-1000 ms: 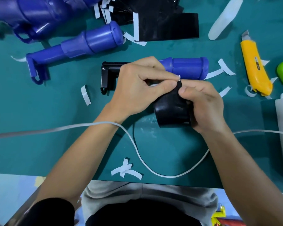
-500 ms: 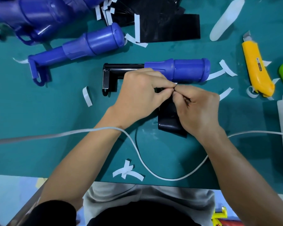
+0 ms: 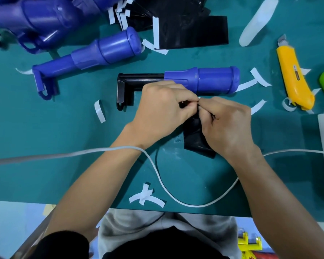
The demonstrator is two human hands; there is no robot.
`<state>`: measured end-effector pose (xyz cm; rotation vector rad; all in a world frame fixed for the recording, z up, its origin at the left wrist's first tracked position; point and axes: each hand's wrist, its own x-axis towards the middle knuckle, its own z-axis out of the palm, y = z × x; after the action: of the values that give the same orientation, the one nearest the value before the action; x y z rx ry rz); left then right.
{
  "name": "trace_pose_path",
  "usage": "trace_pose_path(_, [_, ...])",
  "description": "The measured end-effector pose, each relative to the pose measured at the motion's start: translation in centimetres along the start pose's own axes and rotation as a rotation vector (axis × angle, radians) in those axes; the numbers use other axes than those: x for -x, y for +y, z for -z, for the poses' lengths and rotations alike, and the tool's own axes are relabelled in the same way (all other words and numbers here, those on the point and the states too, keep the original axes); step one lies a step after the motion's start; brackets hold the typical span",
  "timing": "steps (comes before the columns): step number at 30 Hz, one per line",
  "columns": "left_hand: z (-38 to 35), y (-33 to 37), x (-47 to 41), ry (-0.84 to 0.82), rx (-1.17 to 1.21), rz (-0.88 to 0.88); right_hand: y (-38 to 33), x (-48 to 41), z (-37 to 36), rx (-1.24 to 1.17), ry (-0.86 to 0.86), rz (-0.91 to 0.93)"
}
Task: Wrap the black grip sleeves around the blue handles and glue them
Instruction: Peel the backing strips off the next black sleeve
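both the left hand (image 3: 162,107) and right hand (image 3: 226,124) pinch the black grip sleeve (image 3: 195,139) at its far edge. it looks thin, limp and light; best held by the edges.

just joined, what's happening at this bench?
A person is prepping one black grip sleeve: the left hand and right hand both pinch its top edge, likely picking at a tape backing. The sleeve is not yet on a handle. The nearest blue handle lies on the green mat just beyond the hands. White strips lie scattered around, and a yellow utility knife lies to the right.
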<state>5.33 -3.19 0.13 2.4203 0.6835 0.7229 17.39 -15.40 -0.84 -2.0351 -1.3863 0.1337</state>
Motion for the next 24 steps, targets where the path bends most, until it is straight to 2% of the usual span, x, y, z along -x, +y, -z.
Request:
trace_pose_path(5, [-0.1, 0.41, -0.13, 0.003, -0.01, 0.075, -0.07, 0.15, -0.18, -0.046, -0.003, -0.035])
trace_pose_path(8, [-0.15, 0.55, -0.17, -0.016, 0.025, 0.165, -0.14, -0.02, -0.5, -0.141, -0.059, -0.136])
trace_pose_path(13, [0.32, 0.37, -0.67, -0.072, 0.278, 0.415, -0.01, -0.51, -0.24, -0.369, -0.093, -0.272])
trace_pose_path(17, [0.7, 0.21, -0.77, -0.09, 0.292, 0.375, 0.11, -0.6, 0.2, -0.389, -0.044, -0.275])
trace_pose_path(24, [-0.02, 0.4, -0.08, -0.022, 0.109, 0.161, 0.0, -0.4, -0.01, -0.104, 0.011, -0.069])
